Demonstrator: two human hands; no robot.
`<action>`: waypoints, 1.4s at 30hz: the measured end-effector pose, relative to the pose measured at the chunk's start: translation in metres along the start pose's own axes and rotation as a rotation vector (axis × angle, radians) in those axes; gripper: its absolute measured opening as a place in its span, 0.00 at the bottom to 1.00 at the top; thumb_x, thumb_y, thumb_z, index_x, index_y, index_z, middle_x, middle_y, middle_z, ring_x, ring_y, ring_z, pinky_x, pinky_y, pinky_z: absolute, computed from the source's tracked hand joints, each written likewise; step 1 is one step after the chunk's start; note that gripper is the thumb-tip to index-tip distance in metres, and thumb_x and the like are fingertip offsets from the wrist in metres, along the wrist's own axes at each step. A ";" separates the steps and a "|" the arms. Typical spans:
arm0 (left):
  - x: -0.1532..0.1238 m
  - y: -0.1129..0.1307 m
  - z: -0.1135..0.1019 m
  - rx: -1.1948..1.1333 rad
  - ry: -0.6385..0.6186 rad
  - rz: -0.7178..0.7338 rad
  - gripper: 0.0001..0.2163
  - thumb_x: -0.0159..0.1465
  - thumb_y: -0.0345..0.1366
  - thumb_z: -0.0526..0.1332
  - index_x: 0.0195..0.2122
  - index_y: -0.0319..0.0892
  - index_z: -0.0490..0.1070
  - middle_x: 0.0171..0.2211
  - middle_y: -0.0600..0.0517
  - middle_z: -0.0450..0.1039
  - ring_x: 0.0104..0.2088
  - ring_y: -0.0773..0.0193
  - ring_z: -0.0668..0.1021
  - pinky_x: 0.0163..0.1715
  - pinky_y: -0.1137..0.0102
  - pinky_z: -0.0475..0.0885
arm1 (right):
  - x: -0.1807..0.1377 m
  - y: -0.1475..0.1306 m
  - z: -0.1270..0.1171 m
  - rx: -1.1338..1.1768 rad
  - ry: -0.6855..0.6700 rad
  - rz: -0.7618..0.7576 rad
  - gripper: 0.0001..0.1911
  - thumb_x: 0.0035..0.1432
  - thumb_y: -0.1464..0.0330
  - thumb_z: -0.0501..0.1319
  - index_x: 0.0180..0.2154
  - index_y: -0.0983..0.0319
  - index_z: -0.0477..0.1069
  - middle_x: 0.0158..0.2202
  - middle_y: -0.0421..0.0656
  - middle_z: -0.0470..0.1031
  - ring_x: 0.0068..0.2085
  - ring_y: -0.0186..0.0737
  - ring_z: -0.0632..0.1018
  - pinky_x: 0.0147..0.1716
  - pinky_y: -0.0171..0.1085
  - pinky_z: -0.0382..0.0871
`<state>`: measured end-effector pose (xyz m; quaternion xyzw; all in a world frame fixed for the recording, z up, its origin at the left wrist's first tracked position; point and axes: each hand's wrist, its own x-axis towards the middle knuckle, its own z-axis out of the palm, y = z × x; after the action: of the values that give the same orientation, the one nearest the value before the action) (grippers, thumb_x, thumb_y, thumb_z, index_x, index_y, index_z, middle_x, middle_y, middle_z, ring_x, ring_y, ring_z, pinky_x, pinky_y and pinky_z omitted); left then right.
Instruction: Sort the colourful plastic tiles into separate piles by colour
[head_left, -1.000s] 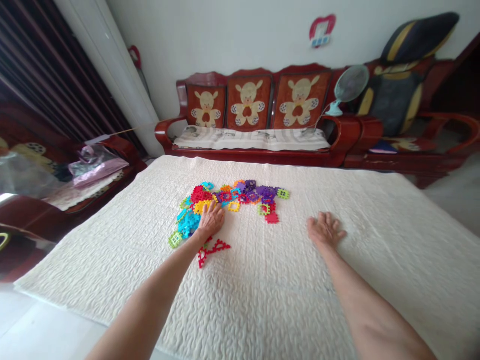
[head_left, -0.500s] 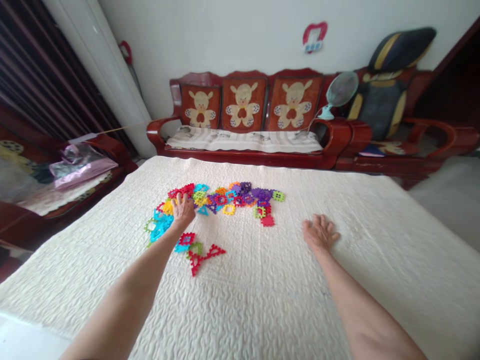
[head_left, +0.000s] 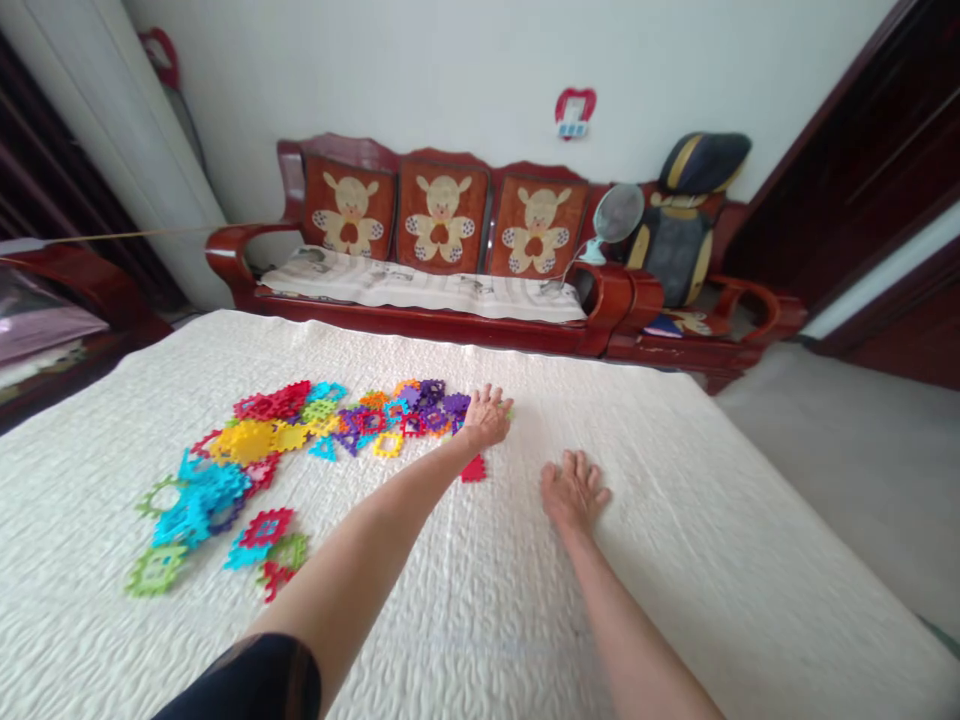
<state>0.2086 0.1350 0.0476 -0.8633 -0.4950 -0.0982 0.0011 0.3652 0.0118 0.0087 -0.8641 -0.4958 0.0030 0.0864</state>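
My left hand [head_left: 487,415] reaches over the right end of a spread of colourful plastic interlocking pieces, fingers apart. Under it and beside it are purple pieces [head_left: 456,404], a red square piece [head_left: 474,468] and a bit of green, partly hidden by the hand. My right hand [head_left: 576,492] rests with spread fingers on the cream quilted cover [head_left: 600,600], apart from the pieces. Toward the left lie yellow pieces [head_left: 246,441], blue pieces [head_left: 196,500] and a red heap [head_left: 274,402]. My left forearm covers part of the nearer red pieces [head_left: 276,578].
Behind the covered surface stands a red wooden sofa [head_left: 420,320] with bear-pattern cushions [head_left: 442,215]. A small fan [head_left: 618,213] and a chair with a dark and yellow massage cushion [head_left: 671,250] are at the right. Another wooden armrest [head_left: 75,285] is at the left.
My left hand has moved right, from the red and yellow pieces to the purple end of the spread. My right hand stays flat on the cover. The view has turned right.
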 end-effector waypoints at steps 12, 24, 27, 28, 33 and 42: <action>-0.009 -0.044 0.001 0.077 -0.164 -0.037 0.20 0.61 0.38 0.55 0.56 0.48 0.68 0.51 0.42 0.70 0.52 0.47 0.71 0.57 0.47 0.58 | -0.001 0.002 -0.001 0.017 -0.012 -0.011 0.30 0.67 0.59 0.40 0.65 0.61 0.59 0.70 0.49 0.52 0.67 0.57 0.54 0.59 0.59 0.52; -0.120 -0.154 -0.042 0.163 -0.162 -0.190 0.14 0.62 0.39 0.55 0.48 0.48 0.72 0.52 0.45 0.71 0.56 0.49 0.66 0.57 0.50 0.58 | -0.035 -0.047 -0.005 0.105 -0.084 -0.318 0.26 0.66 0.64 0.43 0.63 0.60 0.61 0.69 0.48 0.54 0.67 0.51 0.55 0.60 0.56 0.52; -0.131 -0.168 -0.055 0.183 -0.146 -0.274 0.12 0.61 0.35 0.57 0.43 0.43 0.75 0.50 0.42 0.72 0.59 0.44 0.64 0.58 0.47 0.56 | -0.044 -0.050 0.001 0.081 -0.082 -0.365 0.26 0.68 0.64 0.42 0.62 0.59 0.62 0.69 0.48 0.55 0.66 0.49 0.56 0.60 0.54 0.52; -0.131 -0.166 -0.056 0.190 -0.130 -0.308 0.12 0.61 0.34 0.56 0.42 0.41 0.75 0.51 0.41 0.71 0.60 0.42 0.62 0.58 0.45 0.56 | -0.046 -0.049 0.003 0.078 -0.065 -0.371 0.25 0.68 0.64 0.42 0.62 0.58 0.61 0.69 0.48 0.54 0.66 0.49 0.56 0.60 0.54 0.51; -0.126 -0.095 -0.032 0.089 -0.025 -0.215 0.21 0.66 0.34 0.49 0.59 0.47 0.66 0.66 0.46 0.57 0.67 0.49 0.55 0.61 0.51 0.57 | -0.043 -0.041 0.009 0.084 -0.046 -0.377 0.25 0.67 0.67 0.42 0.62 0.59 0.62 0.68 0.48 0.55 0.67 0.48 0.55 0.60 0.51 0.50; -0.152 -0.051 -0.008 0.017 -0.052 0.117 0.18 0.69 0.42 0.46 0.55 0.50 0.69 0.57 0.46 0.67 0.64 0.49 0.60 0.61 0.46 0.57 | -0.054 -0.023 -0.002 -0.013 -0.143 -0.378 0.27 0.69 0.62 0.39 0.65 0.56 0.57 0.71 0.44 0.50 0.68 0.49 0.53 0.62 0.58 0.49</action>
<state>0.0896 0.0305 0.0243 -0.8930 -0.4445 -0.0712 0.0012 0.3185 -0.0238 0.0101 -0.7538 -0.6540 0.0449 0.0443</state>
